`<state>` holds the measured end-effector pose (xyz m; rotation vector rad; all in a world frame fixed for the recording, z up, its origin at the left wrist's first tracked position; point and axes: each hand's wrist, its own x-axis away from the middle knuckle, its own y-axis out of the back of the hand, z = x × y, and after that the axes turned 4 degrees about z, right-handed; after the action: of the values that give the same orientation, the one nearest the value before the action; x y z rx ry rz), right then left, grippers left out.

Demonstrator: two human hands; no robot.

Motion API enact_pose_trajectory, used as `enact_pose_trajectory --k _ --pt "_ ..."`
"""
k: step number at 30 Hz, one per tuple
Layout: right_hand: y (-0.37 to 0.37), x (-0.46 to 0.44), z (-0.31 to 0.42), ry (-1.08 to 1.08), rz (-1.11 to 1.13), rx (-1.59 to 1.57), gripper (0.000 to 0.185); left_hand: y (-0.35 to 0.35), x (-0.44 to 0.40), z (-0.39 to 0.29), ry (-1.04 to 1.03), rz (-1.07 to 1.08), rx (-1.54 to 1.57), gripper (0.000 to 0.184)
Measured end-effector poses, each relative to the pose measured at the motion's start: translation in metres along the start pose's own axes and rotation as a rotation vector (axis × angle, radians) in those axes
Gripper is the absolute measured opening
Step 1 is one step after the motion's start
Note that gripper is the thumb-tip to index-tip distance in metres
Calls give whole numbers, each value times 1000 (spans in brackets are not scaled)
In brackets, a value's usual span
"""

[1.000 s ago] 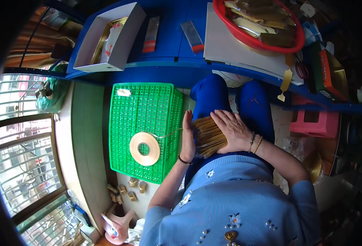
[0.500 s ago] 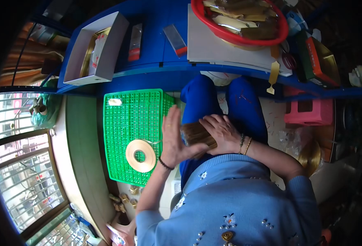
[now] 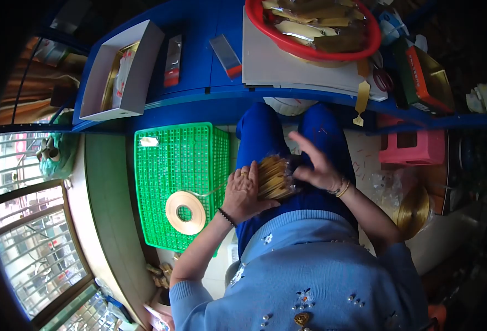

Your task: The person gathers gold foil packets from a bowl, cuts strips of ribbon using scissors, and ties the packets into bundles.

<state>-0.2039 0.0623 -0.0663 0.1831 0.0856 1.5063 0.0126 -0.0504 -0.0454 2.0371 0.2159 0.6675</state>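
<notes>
A bundle of thin gold-brown strips [image 3: 275,177], partly in shiny clear wrapping, lies across my lap. My left hand [image 3: 243,194] rests flat against the bundle's left end, fingers stretched upward and thumb along the near side. Just off the right end is my right hand [image 3: 322,171], open with its fingers apart and slightly blurred. What the strips are made of I cannot tell.
A tape roll [image 3: 185,213] lies on an upturned green crate [image 3: 174,149] at my left. Ahead, the blue table [image 3: 194,66] carries a white box [image 3: 144,71], a red basin [image 3: 315,52] of packets and scissors [image 3: 383,81]. A pink stool [image 3: 417,149] stands right.
My left hand has come down from a raised position onto the bundle's left end. My right hand has lifted off the bundle and opened at its right. The strips' gold ends now show.
</notes>
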Motion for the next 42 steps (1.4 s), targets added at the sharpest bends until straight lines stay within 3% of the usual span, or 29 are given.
enact_pose_trajectory --k 2,3,6,7,10,11,15,19,23,26,27,30,31,35,36,38,39,40,42 --pt "0 4 -25 -138 -284 -269 79 3 1 -3 8 -7 1 117" --pt "-6 5 -36 -149 -263 -179 71 4 1 -6 9 -16 -4 115" --pt "-45 11 -28 8 24 93 73 4 0 -11 29 -65 -24 110" --pt "-38 7 -27 -121 77 -74 86 5 0 -12 38 -81 -36 108" --pt "-20 4 -19 -62 -20 -32 96 4 2 -13 35 -94 1 105" --pt "-15 5 -15 16 -29 212 105 3 1 -12 44 -83 0 106" --pt "-23 -12 39 208 283 789 124 -1 -6 -10 41 -38 13 106" --pt "-33 -39 29 232 478 906 129 0 -6 -9 26 -53 23 103" --pt "-36 -48 35 110 619 943 130 5 -3 -5 37 -19 105 105" --pt "-37 -51 41 60 643 923 130 -2 1 11 -81 -108 167 109" --pt "-37 -51 40 53 634 921 129 5 4 15 -96 -76 227 108" --pt "-36 -42 25 166 500 945 126 -8 21 44 -165 -416 754 105" --pt "-35 -39 23 159 478 941 126 -5 28 51 -172 -486 785 93" --pt "-41 -32 18 175 407 917 123 -59 31 77 28 -606 1208 80" --pt "-42 -32 17 192 381 914 122 -65 26 74 101 -623 1304 84" --pt "-45 -32 21 171 372 905 119 -76 13 59 39 -648 1393 83" --pt "-46 -30 23 158 369 901 117 -86 5 48 -42 -626 1275 82" --pt "-46 -28 22 121 377 875 116 -81 2 24 13 -633 1440 79" --pt "-43 -27 21 54 387 832 113 -75 4 24 133 -551 1431 74"
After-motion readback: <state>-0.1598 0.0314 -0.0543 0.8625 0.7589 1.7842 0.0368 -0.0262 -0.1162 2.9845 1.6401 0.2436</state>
